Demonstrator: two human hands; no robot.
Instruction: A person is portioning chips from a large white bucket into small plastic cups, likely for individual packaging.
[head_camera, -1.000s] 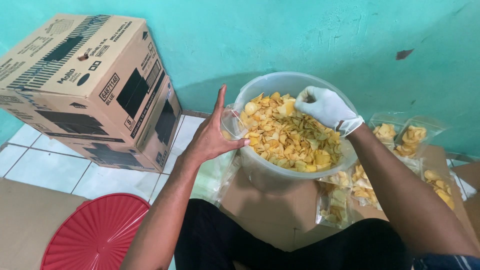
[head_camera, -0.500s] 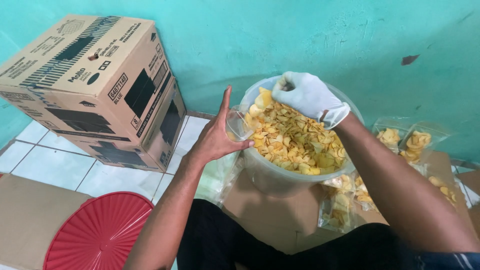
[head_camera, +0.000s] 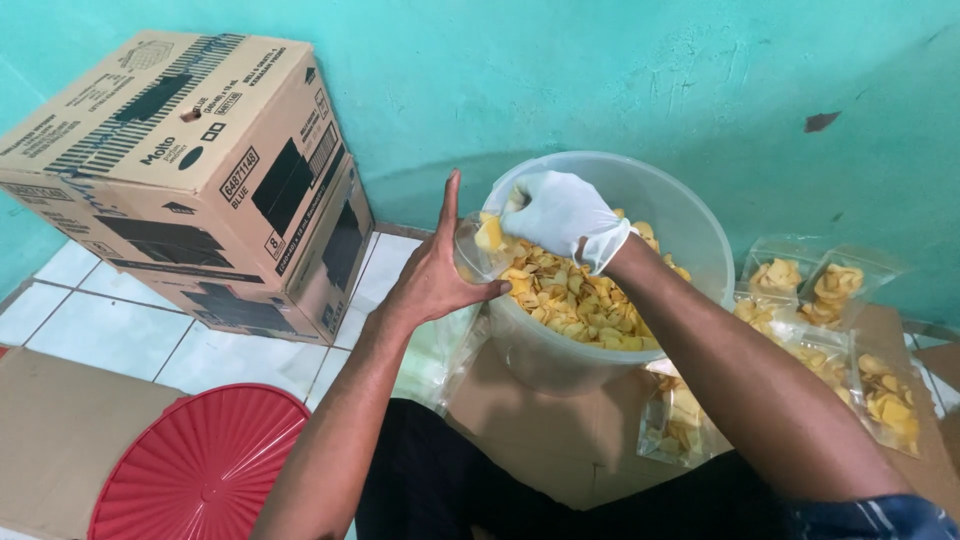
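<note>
Lower left, a red lid (head_camera: 200, 465) lies idle. At centre, my bare left hand (head_camera: 435, 275) pinches a clear bag (head_camera: 478, 245) open while my gloved right hand (head_camera: 558, 215), fingers curled, drops chips (head_camera: 570, 300) in; more handfuls look needed.

Counted here: one clear plastic tub (head_camera: 690, 215) of yellow chips, one small clear bag (head_camera: 478, 247) being filled, one cardboard box (head_camera: 185, 175), one red round lid (head_camera: 200, 470). Also two hands, the left hand (head_camera: 435, 275) bare and the right hand (head_camera: 555, 212) in one white glove. About six filled chip bags (head_camera: 830, 290) beside the tub, exact number hard to tell.
</note>
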